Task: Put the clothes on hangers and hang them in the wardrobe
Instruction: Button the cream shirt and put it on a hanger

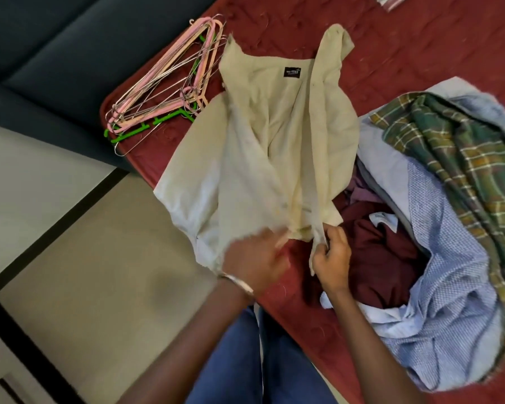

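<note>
**Beige shirt spread on the red mattress**

We hold the beige shirt [263, 147] by its lower hem, where it lies open on the red mattress [405, 45], black label up. Our right hand [331, 259] pinches the front edge, fingers curled on the cloth. Our left hand [252, 258] is blurred; it touches the hem, but we cannot tell how its fingers lie. The hangers [169, 83], pink, green and wire, lie piled beside the shirt's collar end. A heap of clothes [438, 228] sits to the right.
</note>
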